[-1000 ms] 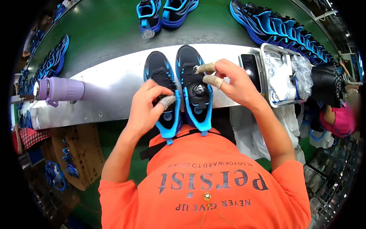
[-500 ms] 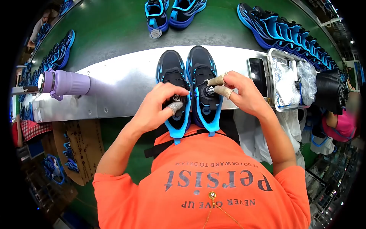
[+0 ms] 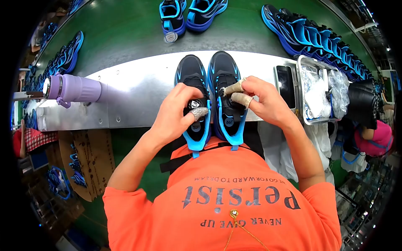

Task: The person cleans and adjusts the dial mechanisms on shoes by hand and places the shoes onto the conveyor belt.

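Two black sneakers with bright blue linings stand side by side at the metal bench edge, toes pointing away from me: the left sneaker (image 3: 191, 67) and the right sneaker (image 3: 223, 66). My left hand (image 3: 175, 109) curls over the left one's tongue, index finger and taped thumb around its round lacing dial (image 3: 194, 104). On the right one, my right hand (image 3: 261, 99) pinches with taped thumb and index finger at the tongue, where the dial is mostly covered by the fingers. Round stickers show on both insoles.
A purple bottle (image 3: 79, 88) lies at left. To the right are a phone (image 3: 285, 85) and a metal tray (image 3: 302, 109) of plastic bags. More sneakers (image 3: 310, 35) line the green belt (image 3: 121, 37), with another pair (image 3: 201, 16) ahead. A cardboard box (image 3: 94, 163) stands below left.
My right fingers have closed in over the right sneaker's dial, which showed plainly before. My left fingers have shifted slightly, leaving the left dial more visible.
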### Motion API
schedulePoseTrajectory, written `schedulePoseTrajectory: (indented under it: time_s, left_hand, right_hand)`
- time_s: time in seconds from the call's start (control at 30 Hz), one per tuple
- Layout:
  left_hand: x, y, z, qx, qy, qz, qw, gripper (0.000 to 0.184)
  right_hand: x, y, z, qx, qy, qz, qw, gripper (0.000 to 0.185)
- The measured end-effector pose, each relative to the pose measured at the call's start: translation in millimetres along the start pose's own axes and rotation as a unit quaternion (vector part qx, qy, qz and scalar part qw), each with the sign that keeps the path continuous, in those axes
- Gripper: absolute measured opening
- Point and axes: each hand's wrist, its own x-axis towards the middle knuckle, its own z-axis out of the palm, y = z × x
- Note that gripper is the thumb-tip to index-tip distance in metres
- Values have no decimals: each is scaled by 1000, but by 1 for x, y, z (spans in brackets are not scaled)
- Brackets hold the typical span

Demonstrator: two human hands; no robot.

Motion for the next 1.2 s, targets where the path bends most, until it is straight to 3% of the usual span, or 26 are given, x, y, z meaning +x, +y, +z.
schedulePoseTrajectory:
  time_s: [0.13,0.23,0.27,0.4,0.53,0.63,0.7,0.77,0.8,0.87,0.9,1.0,1.1,1.2]
  left_hand:
    - [-1,-6,-11,-71,-68,24,995,34]
    - [-2,-5,3,9,58,63,996,38]
    - [-1,-7,5,46,73,25,996,41]
    - [6,-12,-8,-80,-59,10,995,42]
    - [0,-13,-13,-54,-67,68,994,45]
    - [-17,-5,-7,-5,48,55,997,39]
    - [-37,1,-4,-70,95,-22,993,20]
    - [-55,6,0,-245,20,-230,942,17]
    - [-60,8,1,-302,-34,-267,915,18]
    - [-64,6,11,-491,4,-314,813,25]
    - [-63,5,12,-557,24,-328,763,27]
    - [-64,1,34,-654,22,-274,705,30]
    - [-66,-6,39,-653,40,-268,707,36]
    - [-66,-6,41,-662,51,-254,703,34]
  right_hand:
    - [2,-1,-3,-10,1,1,1000,20]
    - [4,-4,1,-18,-5,-7,1000,20]
    - [4,-5,1,-23,-7,-10,1000,21]
    - [2,-1,2,-10,0,4,1000,21]
    - [6,-2,3,-49,1,7,999,22]
    - [16,-2,16,-21,6,-65,998,26]
    - [23,-8,28,10,-7,-106,994,30]
    - [30,-21,42,29,-33,-128,991,34]
    - [38,-19,49,12,-81,-146,986,40]
    - [46,-16,57,-21,-101,-146,984,33]
    - [49,-17,61,-24,-96,-147,984,29]
    - [39,-16,79,-111,43,-171,978,25]
    - [38,-17,78,-103,36,-156,982,26]
    - [49,-12,68,-12,-40,-204,978,25]
